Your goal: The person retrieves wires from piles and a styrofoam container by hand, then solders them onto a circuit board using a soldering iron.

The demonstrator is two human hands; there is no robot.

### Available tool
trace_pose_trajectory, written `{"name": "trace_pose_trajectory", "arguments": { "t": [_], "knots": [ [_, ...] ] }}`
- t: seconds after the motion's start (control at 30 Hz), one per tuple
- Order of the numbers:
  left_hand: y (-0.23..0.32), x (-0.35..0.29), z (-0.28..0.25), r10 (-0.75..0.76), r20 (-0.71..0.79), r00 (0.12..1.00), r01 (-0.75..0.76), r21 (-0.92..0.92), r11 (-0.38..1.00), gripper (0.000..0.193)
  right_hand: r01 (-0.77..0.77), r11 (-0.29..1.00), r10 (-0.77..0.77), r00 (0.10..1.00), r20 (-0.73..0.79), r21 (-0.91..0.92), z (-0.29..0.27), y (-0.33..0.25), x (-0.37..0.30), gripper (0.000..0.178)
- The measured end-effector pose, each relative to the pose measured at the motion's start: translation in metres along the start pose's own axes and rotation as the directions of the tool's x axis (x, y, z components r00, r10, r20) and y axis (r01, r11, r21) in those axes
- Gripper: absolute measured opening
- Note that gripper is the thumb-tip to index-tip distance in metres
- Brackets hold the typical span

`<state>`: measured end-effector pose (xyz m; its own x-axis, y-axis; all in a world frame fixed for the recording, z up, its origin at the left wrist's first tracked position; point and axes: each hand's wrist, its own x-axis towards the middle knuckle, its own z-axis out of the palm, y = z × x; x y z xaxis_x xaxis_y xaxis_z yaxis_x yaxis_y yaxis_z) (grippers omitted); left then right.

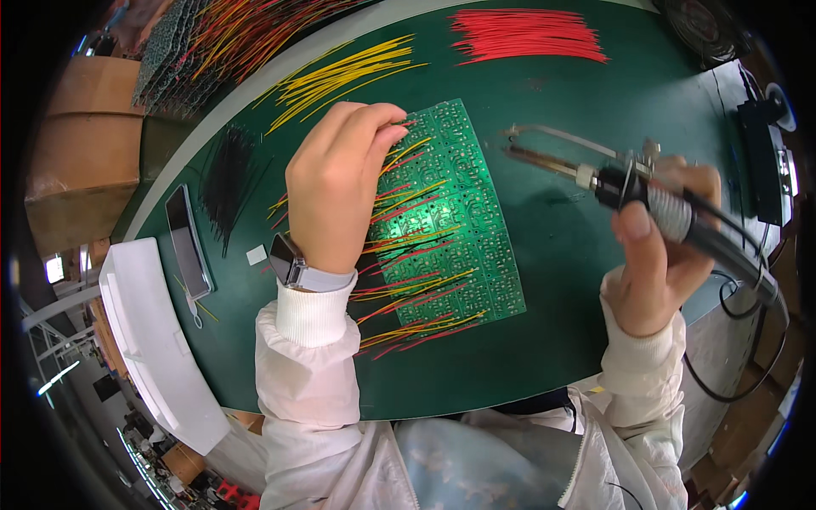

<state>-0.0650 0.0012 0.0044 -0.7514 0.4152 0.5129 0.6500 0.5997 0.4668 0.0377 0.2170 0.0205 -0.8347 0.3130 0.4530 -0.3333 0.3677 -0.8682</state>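
Observation:
A green circuit board panel (472, 204) lies on the table in front of me, with red, yellow and black wires (416, 246) sticking out across its left half. Over the panel's far left corner, my left hand (336, 170) pinches a red wire whose short end shows at the fingertips. My right hand (659, 246) grips a soldering iron (646, 200) with a thin metal feed tube alongside it. The iron's tip is to the right of the panel and apart from it, pointing left.
Loose bundles of yellow wires (348, 75), red wires (527, 36) and black wires (228, 174) lie on the green table (476, 365). At left are a phone (188, 242), a small white square (257, 255) and a white foam box (149, 331). A black device (769, 161) stands at right, near the iron's cable.

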Motion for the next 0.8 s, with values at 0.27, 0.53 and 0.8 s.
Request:
{"name": "trace_pose_trajectory", "arguments": {
  "t": [0.27, 0.53, 0.8],
  "knots": [
    [-0.013, -0.003, 0.011, 0.148, -0.011, 0.989, -0.148, 0.034, 0.988, 0.013, 0.132, 0.978, -0.132, 0.991, -0.007, 0.162, 0.042, 0.040, 0.018, 0.027],
    [-0.015, -0.001, 0.013, 0.190, 0.010, 0.982, -0.190, 0.052, 0.980, 0.016, 0.308, 0.943, -0.309, 0.951, -0.012, 0.126, 0.041, 0.045, 0.022, 0.032],
    [-0.016, -0.002, 0.014, 0.220, 0.016, 0.975, -0.220, 0.081, 0.972, 0.017, 0.255, 0.966, -0.254, 0.967, -0.032, 0.045, 0.043, 0.038, 0.014, 0.037]
  ]
}}
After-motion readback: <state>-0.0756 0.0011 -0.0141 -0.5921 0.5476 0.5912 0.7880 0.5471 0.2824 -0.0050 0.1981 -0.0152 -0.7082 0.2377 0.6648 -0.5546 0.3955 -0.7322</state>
